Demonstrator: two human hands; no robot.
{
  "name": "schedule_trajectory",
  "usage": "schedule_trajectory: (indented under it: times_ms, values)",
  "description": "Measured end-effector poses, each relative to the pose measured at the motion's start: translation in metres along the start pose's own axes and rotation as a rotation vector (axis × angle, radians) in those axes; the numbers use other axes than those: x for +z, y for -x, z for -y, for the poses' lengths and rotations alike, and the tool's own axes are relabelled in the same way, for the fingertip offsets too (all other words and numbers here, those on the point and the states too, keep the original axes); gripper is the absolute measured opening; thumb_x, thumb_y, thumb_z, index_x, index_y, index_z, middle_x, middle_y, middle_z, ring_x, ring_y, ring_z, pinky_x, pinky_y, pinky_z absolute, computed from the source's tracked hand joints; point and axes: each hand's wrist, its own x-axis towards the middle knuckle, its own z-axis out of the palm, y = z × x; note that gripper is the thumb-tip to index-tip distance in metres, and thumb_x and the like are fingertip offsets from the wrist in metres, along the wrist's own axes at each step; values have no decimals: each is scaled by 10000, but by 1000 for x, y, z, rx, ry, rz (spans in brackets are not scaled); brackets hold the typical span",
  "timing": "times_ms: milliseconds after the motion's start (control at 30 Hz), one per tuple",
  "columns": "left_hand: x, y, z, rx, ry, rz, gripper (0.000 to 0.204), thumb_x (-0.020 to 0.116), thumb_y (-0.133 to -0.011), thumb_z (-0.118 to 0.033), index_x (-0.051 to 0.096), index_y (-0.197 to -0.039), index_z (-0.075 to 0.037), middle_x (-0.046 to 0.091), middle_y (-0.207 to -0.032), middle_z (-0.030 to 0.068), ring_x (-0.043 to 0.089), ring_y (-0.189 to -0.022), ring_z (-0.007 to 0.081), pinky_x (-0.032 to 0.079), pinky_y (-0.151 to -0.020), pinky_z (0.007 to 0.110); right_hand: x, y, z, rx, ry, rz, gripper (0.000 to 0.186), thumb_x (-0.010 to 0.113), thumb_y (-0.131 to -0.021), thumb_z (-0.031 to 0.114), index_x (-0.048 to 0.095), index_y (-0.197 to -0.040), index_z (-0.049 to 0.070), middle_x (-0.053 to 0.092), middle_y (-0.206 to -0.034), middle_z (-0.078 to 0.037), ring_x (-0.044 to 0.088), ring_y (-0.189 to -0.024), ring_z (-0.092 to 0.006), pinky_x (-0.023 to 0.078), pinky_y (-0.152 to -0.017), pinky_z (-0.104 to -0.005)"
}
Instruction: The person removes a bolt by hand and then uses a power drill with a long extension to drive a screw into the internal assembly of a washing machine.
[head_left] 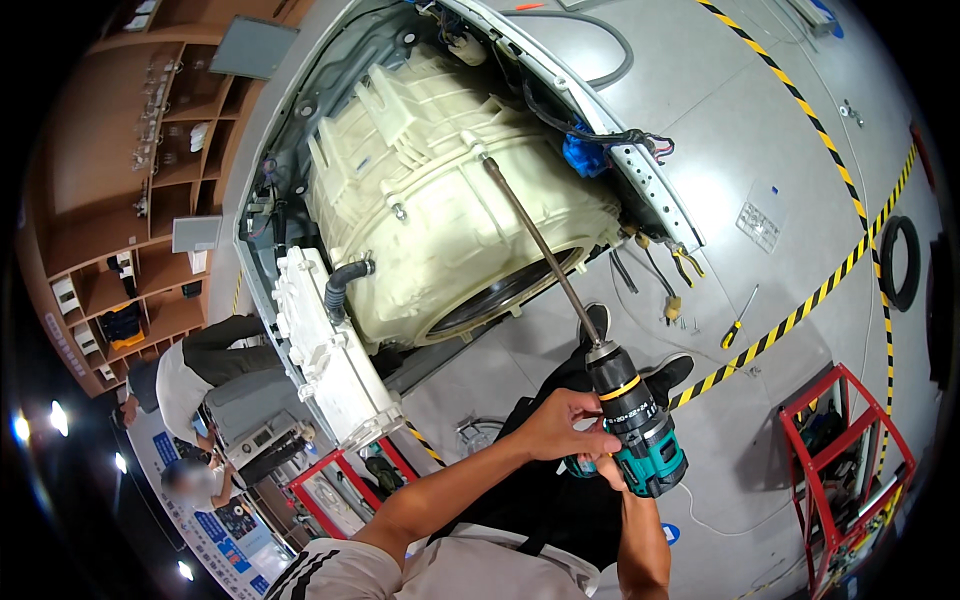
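My left hand (570, 425) and my right hand (610, 475) grip a teal and black cordless drill (645, 450), the left at its side below the collar, the right lower, mostly behind it. Its long shaft (540, 240) reaches to a fitting (482, 150) on the cream plastic tub (400, 240) of an opened washing machine; exact contact at the tip cannot be told. A white plastic housing (325, 345), black hose (340, 285) and blue component (585, 150) are around the tub, inside or beside the metal cabinet (660, 205).
Hand tools, including a screwdriver (740, 318), lie on the floor (720, 120) among striped tape (810, 295). A red metal rack (840, 450) stands at lower right, a black ring (900, 260) farther back. Two co-workers (185, 385) (200, 485) are at left, before wooden shelving (130, 180).
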Motion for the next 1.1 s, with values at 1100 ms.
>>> schedule_trajectory:
  times_ms: [1100]
  values:
    - [-8, -8, 5, 62, 24, 71, 364, 726, -700, -21, 606, -1043, 4, 606, -1019, 41, 528, -912, 105, 409, -762, 252, -16, -7, 11, -164, 193, 23, 190, 633, -596, 38, 611, -785, 38, 611, -669, -71, 600, -614, -210, 493, -578, -319]
